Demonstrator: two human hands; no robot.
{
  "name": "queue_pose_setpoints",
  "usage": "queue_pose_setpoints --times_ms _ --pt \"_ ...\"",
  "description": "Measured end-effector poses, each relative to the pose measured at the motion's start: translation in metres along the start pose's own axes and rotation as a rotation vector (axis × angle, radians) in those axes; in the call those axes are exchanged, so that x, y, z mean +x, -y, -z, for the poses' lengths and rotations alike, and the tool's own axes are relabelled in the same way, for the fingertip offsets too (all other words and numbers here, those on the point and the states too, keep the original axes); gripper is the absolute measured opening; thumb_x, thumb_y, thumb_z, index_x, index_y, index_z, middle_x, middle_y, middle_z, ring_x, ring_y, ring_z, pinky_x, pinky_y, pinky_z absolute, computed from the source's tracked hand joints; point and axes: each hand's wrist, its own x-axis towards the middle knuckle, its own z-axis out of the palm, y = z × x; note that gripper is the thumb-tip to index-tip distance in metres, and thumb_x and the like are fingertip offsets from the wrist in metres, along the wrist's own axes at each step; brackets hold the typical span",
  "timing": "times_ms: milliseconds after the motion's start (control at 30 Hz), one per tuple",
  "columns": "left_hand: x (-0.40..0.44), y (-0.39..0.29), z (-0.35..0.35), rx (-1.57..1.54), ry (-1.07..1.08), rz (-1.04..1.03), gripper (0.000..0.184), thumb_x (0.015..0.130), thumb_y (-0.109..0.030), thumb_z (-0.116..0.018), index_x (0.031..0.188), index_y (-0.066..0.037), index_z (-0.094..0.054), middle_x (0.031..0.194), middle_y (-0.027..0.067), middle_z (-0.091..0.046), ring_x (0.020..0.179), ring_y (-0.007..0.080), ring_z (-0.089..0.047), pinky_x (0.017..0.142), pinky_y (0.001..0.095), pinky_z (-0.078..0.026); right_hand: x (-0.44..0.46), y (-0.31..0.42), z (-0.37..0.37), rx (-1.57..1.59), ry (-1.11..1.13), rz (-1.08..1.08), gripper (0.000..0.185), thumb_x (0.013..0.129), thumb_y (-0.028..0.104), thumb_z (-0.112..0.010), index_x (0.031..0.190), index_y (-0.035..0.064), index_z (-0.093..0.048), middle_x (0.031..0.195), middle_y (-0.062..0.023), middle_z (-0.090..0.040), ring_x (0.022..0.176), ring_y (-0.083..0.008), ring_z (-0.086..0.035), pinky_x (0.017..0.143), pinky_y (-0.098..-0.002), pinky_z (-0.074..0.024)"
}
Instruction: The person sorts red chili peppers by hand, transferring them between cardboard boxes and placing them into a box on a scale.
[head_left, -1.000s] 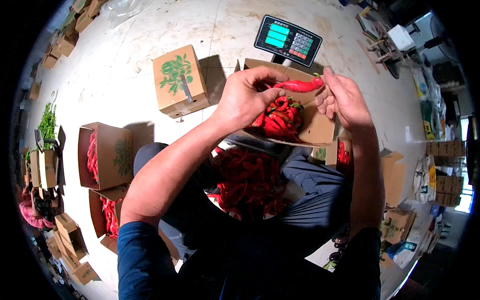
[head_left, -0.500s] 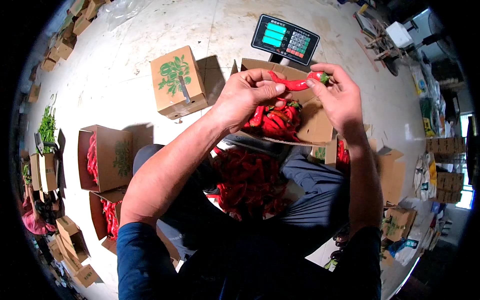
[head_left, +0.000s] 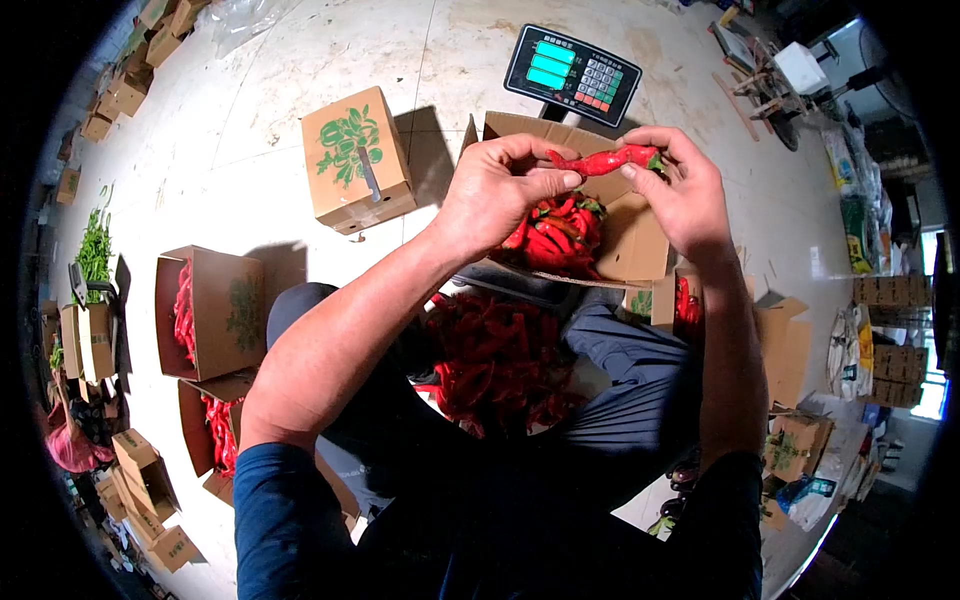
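Note:
A long red chili pepper (head_left: 603,163) with a green stem is stretched between my two hands. My left hand (head_left: 505,185) pinches its thin tip between thumb and fingers. Around the stem end, my right hand (head_left: 680,185) is closed. Below them stands an open cardboard box (head_left: 635,235) partly filled with red peppers (head_left: 556,238). Behind the box rises a weighing scale display (head_left: 572,75) with lit green screens. Between my legs lies a large pile of red peppers (head_left: 500,360).
A closed carton (head_left: 355,150) with a knife (head_left: 369,175) on top stands to the left. Nearer, two open boxes of red peppers (head_left: 210,310) lie at my left. Green peppers (head_left: 95,245) are stacked farther left. More cartons (head_left: 795,445) stand at the right.
The pepper has turned slightly between my hands, its stem end now tilting a little lower. Both hands keep hold of it and have barely shifted.

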Motion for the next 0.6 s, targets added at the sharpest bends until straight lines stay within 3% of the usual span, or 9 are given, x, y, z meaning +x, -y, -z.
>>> queue_pose_setpoints --times_ms 167,200,300,333,400,433,467,533,600 --pt "0.01 0.006 0.003 0.112 -0.179 -0.082 0.054 0.084 -0.02 -0.077 0.126 0.007 -0.054 0.108 0.0141 -0.067 0.099 0.0184 -0.062 0.091 0.0304 -0.05 0.004 -0.003 0.016 -0.043 0.108 -0.224 0.027 0.09 0.003 -0.065 0.116 -0.0006 -0.058 0.098 -0.0034 -0.063 0.093 -0.009 -0.059 0.084 -0.0252 -0.0479" --pt "0.012 0.006 0.005 0.084 -0.255 -0.04 0.055 0.086 -0.02 -0.074 0.129 0.007 -0.051 0.113 0.0156 -0.064 0.1 0.0201 -0.062 0.09 0.0317 -0.05 0.006 -0.009 0.024 -0.116 0.156 -0.329 0.033 0.09 0.009 -0.066 0.119 -0.0026 -0.057 0.102 -0.0089 -0.066 0.097 -0.014 -0.062 0.086 -0.0284 -0.0495" --pt "0.023 0.009 0.021 -0.101 -0.425 0.016 0.044 0.093 -0.015 -0.065 0.129 0.006 -0.05 0.111 0.0144 -0.063 0.092 0.019 -0.063 0.08 0.0319 -0.054 0.002 -0.026 0.032 -0.427 0.178 -0.384 0.035 0.092 0.012 -0.063 0.122 -0.0035 -0.055 0.109 -0.0173 -0.066 0.101 -0.023 -0.065 0.089 -0.0339 -0.0509" --pt "0.023 0.007 0.028 -0.173 -0.395 0.017 0.039 0.094 -0.014 -0.062 0.126 0.005 -0.052 0.104 0.0128 -0.064 0.086 0.0179 -0.062 0.076 0.0306 -0.054 0.001 -0.047 0.037 -0.867 0.17 -0.163 0.036 0.094 0.013 -0.058 0.126 -0.0029 -0.054 0.117 -0.0223 -0.064 0.103 -0.0289 -0.066 0.089 -0.0384 -0.0522" --pt "0.023 0.002 0.039 -0.294 -0.389 0.052 0.026 0.096 -0.015 -0.06 0.114 0.003 -0.062 0.084 0.0088 -0.066 0.071 0.0165 -0.061 0.069 0.0279 -0.052 0.0 -0.062 0.053 -0.722 0.133 -0.206 0.036 0.095 0.014 -0.055 0.127 -0.0019 -0.054 0.119 -0.0217 -0.063 0.1 -0.0261 -0.066 0.086 -0.0373 -0.0537" --pt "0.023 -0.001 0.041 -0.136 -0.423 -0.004 0.027 0.095 -0.023 -0.064 0.102 0.003 -0.066 0.079 0.0076 -0.066 0.066 0.0158 -0.061 0.067 0.0279 -0.05 -0.002 -0.056 0.058 -0.649 0.112 -0.228 0.036 0.095 0.014 -0.054 0.127 -0.0015 -0.054 0.12 -0.0213 -0.063 0.099 -0.0247 -0.067 0.085 -0.0368 -0.0545" --pt "0.021 -0.007 0.044 -0.095 -0.443 0.074 0.031 0.094 -0.026 -0.065 0.098 0.004 -0.067 0.08 0.0077 -0.067 0.066 0.0153 -0.061 0.068 0.0283 -0.05 -0.003 -0.046 0.065 -0.45 -0.016 -0.306 0.034 0.096 0.02 -0.055 0.123 0.0 -0.059 0.107 -0.0162 -0.068 0.09 -0.0192 -0.067 0.075 -0.0326 -0.0549" --pt "0.021 -0.015 0.049 0.02 -0.441 0.193 0.039 0.092 -0.035 -0.067 0.093 0.004 -0.068 0.083 0.0093 -0.068 0.069 0.0157 -0.062 0.073 0.0284 -0.049 -0.001 -0.026 0.102 -0.542 -0.177 -0.231 0.031 0.095 0.024 -0.059 0.116 0.0025 -0.064 0.096 -0.0108 -0.068 0.083 -0.0154 -0.064 0.07 -0.0299 -0.0527" --pt "0.019 -0.014 0.042 0.053 -0.384 0.1 0.037 0.092 -0.024 -0.067 0.114 0.005 -0.063 0.093 0.0132 -0.069 0.081 0.0181 -0.064 0.078 0.03 -0.05 -0.013 -0.014 0.134 -0.539 -0.327 -0.211 0.027 0.095 0.025 -0.06 0.109 0.0037 -0.067 0.087 -0.0059 -0.067 0.079 -0.0115 -0.061 0.068 -0.0269 -0.0498"
